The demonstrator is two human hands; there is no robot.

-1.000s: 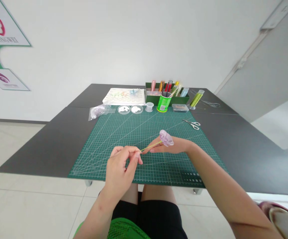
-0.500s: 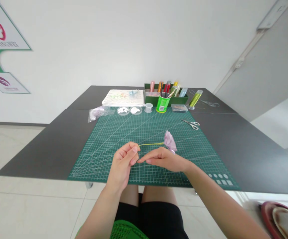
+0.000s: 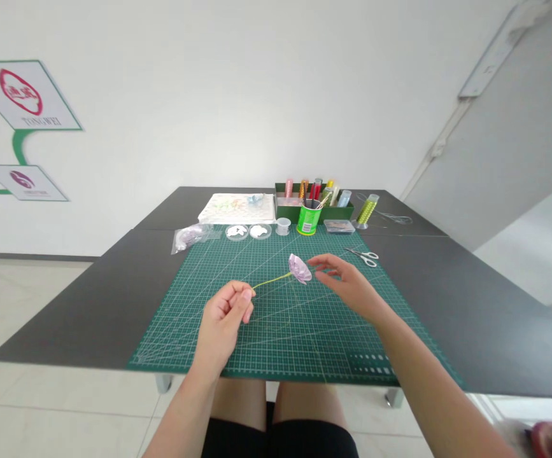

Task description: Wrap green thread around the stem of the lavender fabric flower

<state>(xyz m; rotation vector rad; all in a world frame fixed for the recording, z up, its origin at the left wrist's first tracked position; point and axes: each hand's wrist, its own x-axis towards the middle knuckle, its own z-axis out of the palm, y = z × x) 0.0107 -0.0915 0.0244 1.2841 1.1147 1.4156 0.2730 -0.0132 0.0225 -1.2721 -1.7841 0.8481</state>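
My left hand (image 3: 228, 315) pinches the lower end of a thin green stem. At the stem's other end is a pale purple artificial flower (image 3: 299, 268), held above the green cutting mat (image 3: 276, 343) and tilted to the right. My right hand (image 3: 347, 283) hovers just right of the petals, its fingers parted and slightly curved, holding nothing that I can see. A small gap seems to lie between the fingertips and the flower. White-handled scissors (image 3: 364, 257) lie on the mat beyond my right hand.
Along the mat's far edge stand a green can of tools (image 3: 308, 219), a small clear tub (image 3: 283, 226), dishes of white pieces (image 3: 260, 231), a plastic case (image 3: 339, 226) and a green thread spool (image 3: 367, 210). Behind is a dark green box (image 3: 288, 212); a bagged purple item (image 3: 187, 238) lies left.
My right hand has moved from beside my left fingers out to the right of the flower, opening its fingers. The flower has shifted left with my left hand. The head view has tilted up.
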